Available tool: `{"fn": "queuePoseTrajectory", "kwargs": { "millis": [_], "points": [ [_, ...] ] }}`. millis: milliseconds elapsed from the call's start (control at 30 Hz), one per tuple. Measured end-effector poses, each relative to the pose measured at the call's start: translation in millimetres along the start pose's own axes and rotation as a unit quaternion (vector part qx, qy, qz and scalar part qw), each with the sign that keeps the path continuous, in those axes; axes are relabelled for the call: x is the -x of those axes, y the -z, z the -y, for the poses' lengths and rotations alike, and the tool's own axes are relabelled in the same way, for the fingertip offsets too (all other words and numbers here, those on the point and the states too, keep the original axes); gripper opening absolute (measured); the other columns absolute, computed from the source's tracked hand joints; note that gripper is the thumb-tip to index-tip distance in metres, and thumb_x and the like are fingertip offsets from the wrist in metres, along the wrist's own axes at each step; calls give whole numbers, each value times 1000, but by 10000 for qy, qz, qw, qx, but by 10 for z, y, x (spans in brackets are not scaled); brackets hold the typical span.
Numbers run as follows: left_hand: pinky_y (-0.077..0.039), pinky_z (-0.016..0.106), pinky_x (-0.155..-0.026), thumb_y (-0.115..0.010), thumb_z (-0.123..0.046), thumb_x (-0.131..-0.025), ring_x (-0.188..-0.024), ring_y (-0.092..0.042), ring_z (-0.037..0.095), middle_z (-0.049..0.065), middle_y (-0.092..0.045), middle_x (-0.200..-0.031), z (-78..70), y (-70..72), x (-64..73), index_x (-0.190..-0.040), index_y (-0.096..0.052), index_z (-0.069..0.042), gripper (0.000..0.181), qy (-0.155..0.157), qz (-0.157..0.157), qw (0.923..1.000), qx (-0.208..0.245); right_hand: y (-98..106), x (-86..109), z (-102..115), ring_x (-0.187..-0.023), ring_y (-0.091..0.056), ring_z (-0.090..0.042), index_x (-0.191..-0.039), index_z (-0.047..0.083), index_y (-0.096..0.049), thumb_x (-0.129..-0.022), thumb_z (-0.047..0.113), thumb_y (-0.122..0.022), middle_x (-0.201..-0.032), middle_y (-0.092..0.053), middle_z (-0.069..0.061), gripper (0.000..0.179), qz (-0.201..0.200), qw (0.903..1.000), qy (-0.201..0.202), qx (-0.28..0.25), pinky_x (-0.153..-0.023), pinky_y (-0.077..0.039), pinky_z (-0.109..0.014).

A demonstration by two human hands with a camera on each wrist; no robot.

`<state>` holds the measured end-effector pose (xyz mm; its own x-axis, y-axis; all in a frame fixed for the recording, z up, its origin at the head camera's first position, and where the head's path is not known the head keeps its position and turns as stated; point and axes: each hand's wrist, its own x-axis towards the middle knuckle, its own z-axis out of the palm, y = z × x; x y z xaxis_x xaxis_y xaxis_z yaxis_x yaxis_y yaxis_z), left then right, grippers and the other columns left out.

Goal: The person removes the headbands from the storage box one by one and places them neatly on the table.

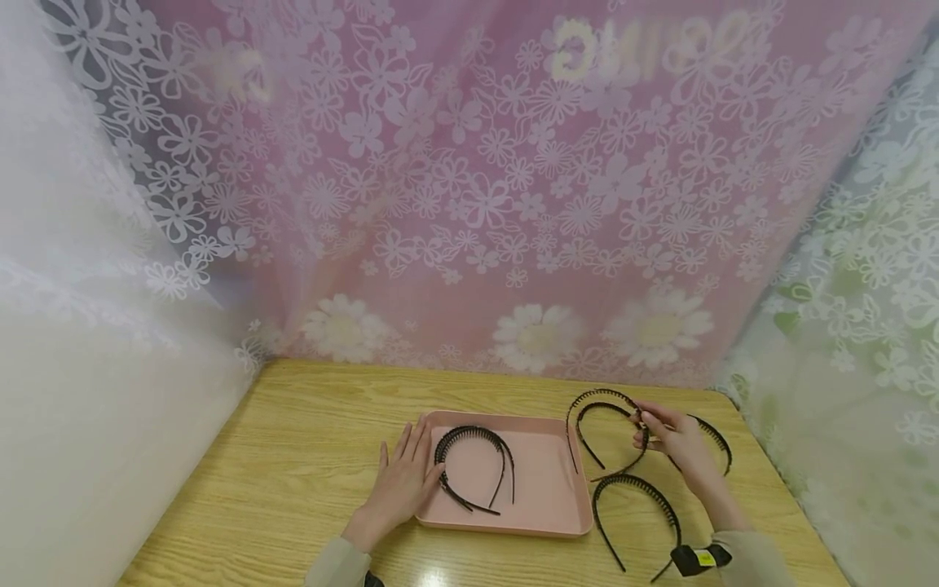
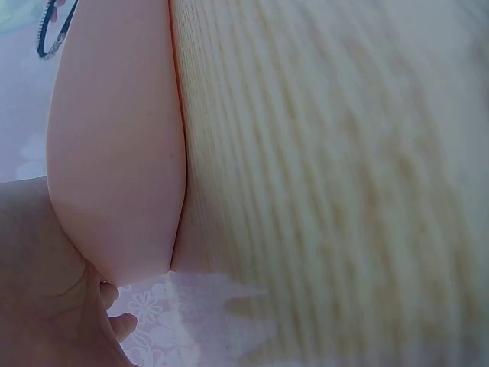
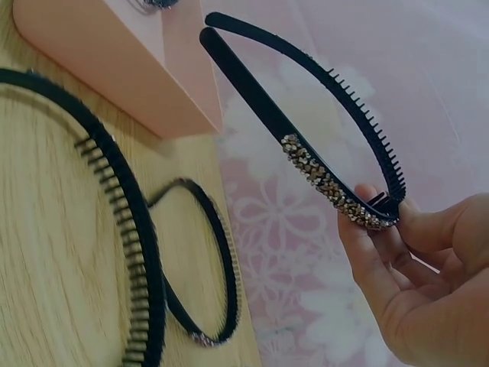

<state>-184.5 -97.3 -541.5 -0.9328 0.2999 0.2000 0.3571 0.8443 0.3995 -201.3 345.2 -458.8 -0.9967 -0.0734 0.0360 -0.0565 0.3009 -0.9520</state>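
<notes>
My right hand (image 1: 678,444) pinches a thin black toothed headband (image 3: 248,88) between thumb and fingers, raised over the table to the right of the tray. Glittering stones (image 3: 317,180) run along part of its band, and its two ends point away from the hand. Fingers spread and straight, my left hand (image 1: 399,483) rests against the left side of a shallow pink tray (image 1: 506,530). Inside the tray, toward its left, black headbands (image 1: 440,456) lie overlapping. The left wrist view shows mostly the tray's outer wall (image 2: 118,145) and part of the palm.
Around my right hand more black headbands lie on the wooden table (image 1: 308,456): one behind the held one (image 1: 591,451), one at the right (image 1: 726,448), one toward the front (image 1: 669,509). A pink flowered curtain (image 1: 469,244) hangs along the back, with pale cloth on both sides.
</notes>
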Motion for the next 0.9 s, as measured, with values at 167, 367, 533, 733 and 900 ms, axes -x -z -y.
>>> {"fn": "queuePoseTrajectory", "kwargs": {
  "millis": [167,367,533,733,900],
  "points": [
    [-19,76,-112,-53,-34,-106,-150,-26,44,18,-25,-165,-1,-2,1,-158,-29,1,68,10,10,10000,-40,106,76,36,-83,-69,-13,-150,-15,-34,-110,18,-45,-105,-64,12,53,-28,9996,-125,270,-79,-61,-34],
    [-19,76,-112,-53,-35,-106,-150,-26,43,18,-25,-166,0,-1,-3,-158,-29,1,68,17,11,10000,-41,278,114,-28,-83,-70,-14,-149,-17,-33,-110,20,-43,-102,-65,19,54,-75,9991,-128,400,-77,-60,-32],
    [-19,77,-111,-53,-34,-106,-150,-26,44,19,-25,-165,-2,2,3,-158,-30,2,67,7,-2,10000,1,439,148,-132,-82,-67,-8,-151,-16,-30,-111,24,-43,-100,-64,24,58,-13,9989,-235,404,-76,-59,-28],
    [-20,77,-111,-54,-34,-106,-149,-27,44,19,-26,-165,2,-3,3,-158,-30,2,67,-3,-10,10000,-14,616,236,-221,-82,-69,-11,-151,-15,-30,-109,25,-47,-101,-65,24,60,-55,9988,-344,333,-75,-59,-27],
    [-19,77,-111,-53,-34,-106,-150,-26,44,19,-25,-165,11,-18,-6,-158,-29,2,68,1,-1,10000,-46,768,325,-307,-84,-69,-11,-153,-11,-32,-110,28,-44,-104,-64,26,60,-31,9980,-300,562,-76,-58,-27]
  ]
}}
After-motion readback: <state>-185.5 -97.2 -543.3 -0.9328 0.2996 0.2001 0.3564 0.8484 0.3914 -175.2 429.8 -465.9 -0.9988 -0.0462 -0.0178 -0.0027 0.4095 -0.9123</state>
